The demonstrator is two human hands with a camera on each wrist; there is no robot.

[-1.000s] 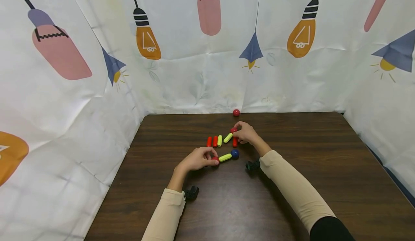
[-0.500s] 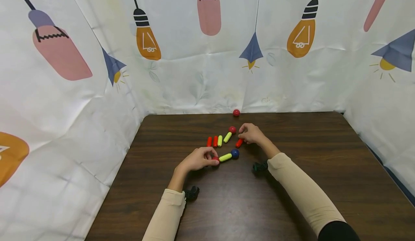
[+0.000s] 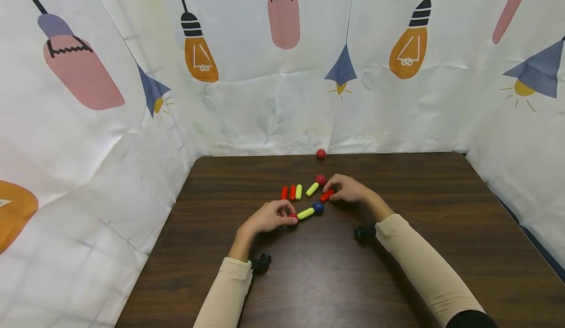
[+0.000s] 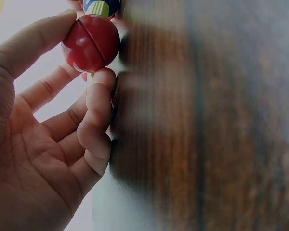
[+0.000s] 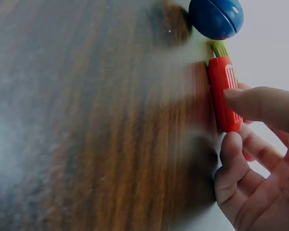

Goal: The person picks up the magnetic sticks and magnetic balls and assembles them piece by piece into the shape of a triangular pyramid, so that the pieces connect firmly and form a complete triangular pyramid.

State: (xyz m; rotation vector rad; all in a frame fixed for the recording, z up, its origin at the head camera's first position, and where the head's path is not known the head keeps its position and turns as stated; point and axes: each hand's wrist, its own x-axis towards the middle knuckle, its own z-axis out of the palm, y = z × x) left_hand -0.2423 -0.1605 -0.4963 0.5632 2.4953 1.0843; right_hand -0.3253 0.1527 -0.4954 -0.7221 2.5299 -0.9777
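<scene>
My left hand (image 3: pixel 270 216) pinches a glossy red ball (image 4: pixel 90 43) between thumb and fingers, low over the table. From that ball a ridged yellow rod (image 3: pixel 305 214) runs to a blue ball (image 3: pixel 318 208), forming one chain. My right hand (image 3: pixel 351 190) holds a short red rod (image 5: pixel 223 94) between thumb and fingertips. The rod lies slanted in the head view, its near end pointing at the blue ball with a small gap between. Just beyond the right fingertips, another red ball (image 3: pixel 320 180) meets the end of a second yellow rod (image 3: pixel 312 189).
Two red rods (image 3: pixel 293 192) and a yellow rod (image 3: pixel 298 192) lie side by side beyond my left hand. A lone red ball (image 3: pixel 321 154) sits at the far edge of the brown table (image 3: pixel 423 190). Printed white cloth (image 3: pixel 282 107) hangs behind and at the sides.
My right hand has moved right and nearer, turning the red rod from upright to slanted in the head view. The far red ball and its yellow rod shifted slightly. My left hand stays put.
</scene>
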